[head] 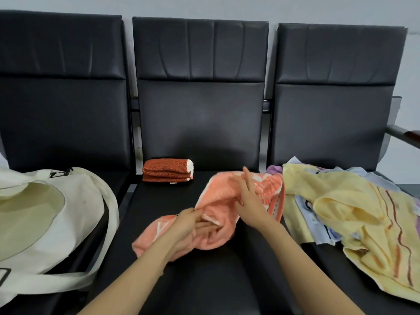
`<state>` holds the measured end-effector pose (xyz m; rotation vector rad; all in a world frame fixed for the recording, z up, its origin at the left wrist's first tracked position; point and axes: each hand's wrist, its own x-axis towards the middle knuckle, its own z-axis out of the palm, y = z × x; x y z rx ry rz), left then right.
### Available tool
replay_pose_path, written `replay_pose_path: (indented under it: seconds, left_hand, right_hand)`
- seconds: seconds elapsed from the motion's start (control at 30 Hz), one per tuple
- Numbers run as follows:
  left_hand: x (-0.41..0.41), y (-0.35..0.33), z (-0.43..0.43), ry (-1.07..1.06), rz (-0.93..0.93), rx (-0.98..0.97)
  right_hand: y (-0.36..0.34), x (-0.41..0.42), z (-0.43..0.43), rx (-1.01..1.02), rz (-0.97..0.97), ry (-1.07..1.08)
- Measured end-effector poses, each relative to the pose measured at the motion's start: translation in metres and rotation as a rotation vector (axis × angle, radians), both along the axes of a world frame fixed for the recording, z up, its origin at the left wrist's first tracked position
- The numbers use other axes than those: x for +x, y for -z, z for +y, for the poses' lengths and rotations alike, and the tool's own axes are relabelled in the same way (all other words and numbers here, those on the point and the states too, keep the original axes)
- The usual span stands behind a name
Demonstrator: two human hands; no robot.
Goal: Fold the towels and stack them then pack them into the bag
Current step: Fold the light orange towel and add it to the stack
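Left hand (pixel 189 223) pinches an edge of the peach towel (pixel 218 198), which is bunched up on the middle seat (pixel 204 280). Right hand (pixel 248 198) lies on it, fingers mostly straight. I'd find both corners and spread it flat first, then fold it to match the rust towel (pixel 167 170).

Three black seats (pixel 200 105), pale wall (pixel 227 7)

Three black seats fill the frame: the left seat (pixel 63 123), the middle seat (pixel 200 123) and the right seat (pixel 329 123). One cream bag (pixel 75 214) is at lower left. At centre are one folded red towel (pixel 167 170), one orange towel (pixel 218 196) and two hands, left hand (pixel 188 226) and right hand (pixel 250 201). At right is one yellow towel (pixel 354 208) over pale blue and lilac cloths (pixel 304 208), whose number cannot be told.
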<state>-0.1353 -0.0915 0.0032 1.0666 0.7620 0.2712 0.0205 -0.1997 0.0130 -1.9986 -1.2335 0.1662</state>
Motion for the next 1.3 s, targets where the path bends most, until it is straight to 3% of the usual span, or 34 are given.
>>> replay_pose_path:
  seconds: [0.07, 0.1, 0.23, 0.3, 0.37, 0.47, 0.53, 0.57, 0.6, 0.63, 0.67, 0.77, 0.83, 0.93, 1.0, 1.2, 1.3]
  left_hand:
    - [0.002, -0.001, -0.001, -0.038, -0.145, -0.118]
    - [0.003, 0.001, 0.001, -0.058, -0.135, -0.04]
    - [-0.003, 0.01, 0.024, 0.073, 0.36, 1.011]
    - [-0.011, 0.012, 0.028, 0.277, 0.534, 1.215]
    - [-0.013, 0.018, 0.031, 0.362, 0.625, 1.21]
    - [-0.008, 0.023, 0.029, 0.181, 0.601, 1.045]
    - [-0.002, 0.021, 0.026, 0.024, 0.433, 0.673]
    - [0.001, 0.019, 0.022, -0.018, 0.286, 0.399]
    - [0.001, 0.015, 0.016, -0.017, 0.152, 0.14]
    - [0.001, 0.014, 0.011, 0.001, 0.057, -0.001]
    - [0.001, 0.017, 0.009, 0.046, 0.017, 0.002]
    - [0.0, 0.032, 0.01, 0.164, 0.191, 0.446]
    - [-0.001, 0.036, 0.009, 0.183, 0.282, 0.561]
    - [-0.002, 0.035, 0.002, 0.28, 0.297, 0.582]
    - [-0.001, 0.032, -0.002, 0.281, 0.199, 0.499]
    - [0.0, 0.016, 0.003, -0.009, -0.003, 0.356]
    - [-0.001, 0.012, 0.011, -0.174, -0.015, 0.419]
  right_hand:
    - [0.006, 0.005, 0.003, -0.083, 0.088, -0.049]
    - [0.012, 0.007, 0.004, -0.099, 0.099, -0.03]
    - [0.029, 0.01, 0.011, -0.125, 0.122, 0.171]
    - [0.032, 0.012, 0.012, -0.206, 0.131, 0.269]
    - [0.032, 0.013, 0.012, -0.315, 0.114, 0.253]
    - [0.03, 0.003, 0.009, -0.443, 0.125, 0.147]
    - [0.031, -0.005, 0.011, -0.455, 0.188, 0.127]
    - [0.031, -0.008, 0.012, -0.435, 0.246, 0.137]
    - [0.03, -0.011, 0.013, -0.4, 0.328, 0.166]
    - [0.03, -0.012, 0.015, -0.342, 0.438, 0.205]
    - [0.03, -0.013, 0.015, -0.267, 0.572, 0.248]
    - [0.023, -0.015, 0.014, -0.035, 1.11, 0.344]
    - [0.019, -0.015, 0.009, -0.04, 1.339, 0.291]
    - [0.012, -0.02, 0.003, -0.189, 1.351, 0.165]
    - [0.01, -0.019, 0.002, -0.175, 1.346, 0.104]
    - [0.008, -0.016, 0.001, -0.163, 1.284, -0.157]
    - [0.012, -0.02, 0.007, -0.114, 1.184, -0.039]
